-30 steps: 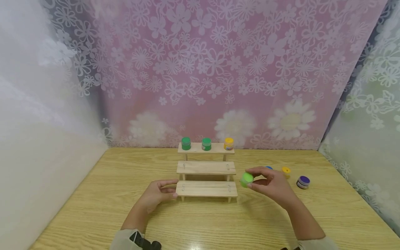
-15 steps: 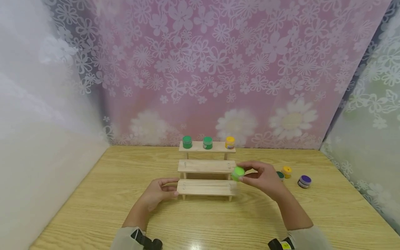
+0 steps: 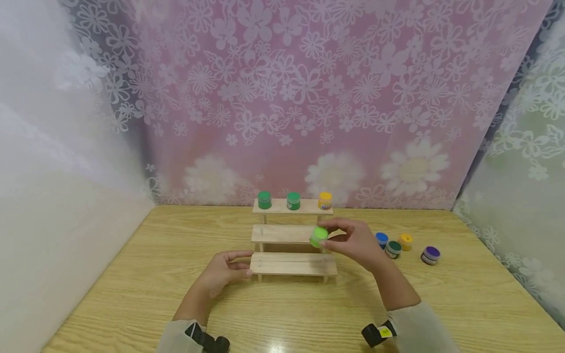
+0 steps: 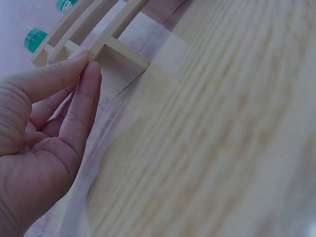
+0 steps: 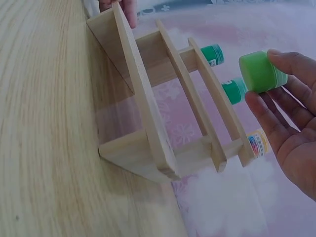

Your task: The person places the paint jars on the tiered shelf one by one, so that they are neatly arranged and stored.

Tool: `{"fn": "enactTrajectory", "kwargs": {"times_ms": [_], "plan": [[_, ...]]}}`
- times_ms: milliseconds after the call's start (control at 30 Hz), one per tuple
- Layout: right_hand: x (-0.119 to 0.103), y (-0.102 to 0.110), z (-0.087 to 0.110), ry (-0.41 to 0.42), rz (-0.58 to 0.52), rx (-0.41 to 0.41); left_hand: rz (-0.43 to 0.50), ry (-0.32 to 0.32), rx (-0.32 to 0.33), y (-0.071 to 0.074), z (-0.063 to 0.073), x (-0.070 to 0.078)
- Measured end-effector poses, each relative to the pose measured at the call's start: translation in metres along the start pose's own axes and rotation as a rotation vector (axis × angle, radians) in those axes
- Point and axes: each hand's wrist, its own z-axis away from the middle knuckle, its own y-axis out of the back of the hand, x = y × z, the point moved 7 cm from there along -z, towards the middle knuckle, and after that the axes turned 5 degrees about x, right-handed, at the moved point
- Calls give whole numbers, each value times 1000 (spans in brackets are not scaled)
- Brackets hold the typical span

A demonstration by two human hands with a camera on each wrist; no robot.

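A three-step wooden display stand (image 3: 293,264) stands on the table. My left hand (image 3: 225,274) pinches the left end of its lowest step; in the left wrist view the thumb and fingertips (image 4: 90,74) meet at the wood. With thumb and fingers my right hand (image 3: 355,242) holds a light green paint jar (image 3: 319,237) near the right part of the middle step (image 3: 282,234). The right wrist view shows that jar (image 5: 259,72) apart from the boards. Along the top step sit two green jars (image 3: 264,200) and, at its right end, a yellow jar (image 3: 324,201).
Right of the stand, several jars rest on the table: a blue jar (image 3: 381,239), a dark green jar (image 3: 393,249), another yellow jar (image 3: 405,241) and a purple jar (image 3: 430,255). A flowered pink curtain (image 3: 282,122) hangs behind the table.
My right hand has carried the light green jar leftward and slightly up, from beside the stand to the middle step. The blue and dark green jars have come into sight. The left hand keeps its place.
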Motion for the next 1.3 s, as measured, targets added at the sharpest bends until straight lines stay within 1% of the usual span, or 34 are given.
{"fn": "enactTrajectory", "kwargs": {"times_ms": [200, 433, 700, 867, 1000, 1133, 1300], "plan": [[-4, -10, -10, -8, -7, -12, 7, 1, -4, 1, -1, -1], [-9, -21, -17, 13, 0, -28, 7, -3, -3, 0, -1, -1], [-9, -34, -27, 2, -12, -50, 16, -10, -7, 1, -1, -2], [-11, -40, -34, 36, 9, -49, 14, -10, -6, 1, -1, -2], [-12, -46, -39, 44, 30, -57, 7, -5, -4, 1, -1, -1], [-10, -52, -43, 27, 37, -60, 0, -5, -4, 1, 0, 0], [-7, -60, -50, -8, 40, -42, -4, 0, 0, 0, 0, 0]]}}
